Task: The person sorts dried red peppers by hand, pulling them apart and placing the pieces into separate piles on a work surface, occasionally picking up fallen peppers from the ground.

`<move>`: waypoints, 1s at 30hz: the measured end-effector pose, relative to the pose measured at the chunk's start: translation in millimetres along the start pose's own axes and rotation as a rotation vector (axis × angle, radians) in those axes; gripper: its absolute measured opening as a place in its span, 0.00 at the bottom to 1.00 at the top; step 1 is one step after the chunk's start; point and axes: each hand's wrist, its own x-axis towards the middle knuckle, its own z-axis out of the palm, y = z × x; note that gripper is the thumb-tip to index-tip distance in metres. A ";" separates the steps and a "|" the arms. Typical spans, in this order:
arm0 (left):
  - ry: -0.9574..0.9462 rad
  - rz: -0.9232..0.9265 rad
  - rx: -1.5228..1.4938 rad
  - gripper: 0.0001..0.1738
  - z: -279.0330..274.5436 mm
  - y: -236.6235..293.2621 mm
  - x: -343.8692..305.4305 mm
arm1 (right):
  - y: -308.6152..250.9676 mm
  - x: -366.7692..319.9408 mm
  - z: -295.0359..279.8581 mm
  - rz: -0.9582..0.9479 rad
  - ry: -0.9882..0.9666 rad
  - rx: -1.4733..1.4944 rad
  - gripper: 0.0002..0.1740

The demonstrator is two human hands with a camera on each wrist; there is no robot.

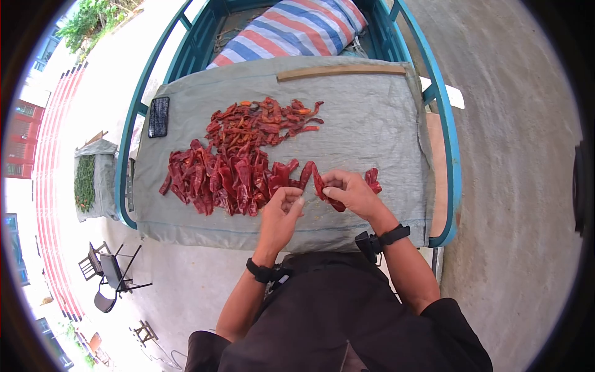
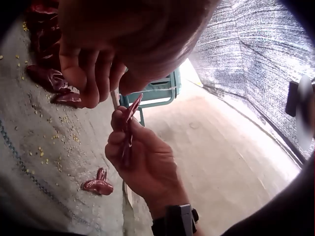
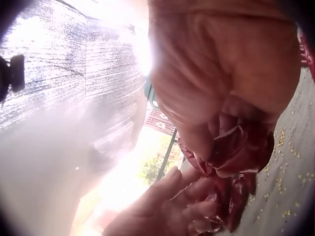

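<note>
My right hand [image 1: 353, 192] grips a dried red chili pepper [image 1: 318, 185] between thumb and fingers, above the grey cloth [image 1: 372, 139]. The same glossy chili [image 2: 129, 120] stands out of the fist in the left wrist view. To its left, my left hand [image 1: 280, 217] hovers at the pile's right edge, fingers loosely bent and thumb apart from them; nothing shows in its grasp. Dark red whole chilies [image 1: 217, 180] lie heaped left of that hand. Behind them spreads a looser heap of thinner, brighter red chilies [image 1: 266, 121]. Another chili [image 1: 372, 178] lies beyond the right hand.
A phone [image 1: 158, 117] lies at the cloth's left edge, and a wooden strip [image 1: 341, 73] along the back. Blue metal rails [image 1: 447, 155] flank the cart bed. A striped bag [image 1: 294, 31] lies behind. Yellow seeds [image 2: 74, 137] dot the cloth. Chairs [image 1: 114, 273] stand at left.
</note>
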 end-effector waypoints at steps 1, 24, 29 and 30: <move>-0.006 -0.012 -0.025 0.12 1.7 3.6 2.0 | 3.2 -0.3 4.8 -0.023 -0.013 -0.026 0.12; 0.030 0.024 -0.133 0.09 -5.2 -5.6 10.1 | 13.1 6.0 25.4 -0.067 0.299 0.155 0.07; -0.053 0.000 0.006 0.09 -5.4 -1.7 10.8 | -7.6 1.4 30.5 -0.013 0.109 0.370 0.08; -0.062 -0.005 0.011 0.09 -4.8 -1.3 10.8 | -10.6 1.0 32.4 -0.015 0.090 0.342 0.09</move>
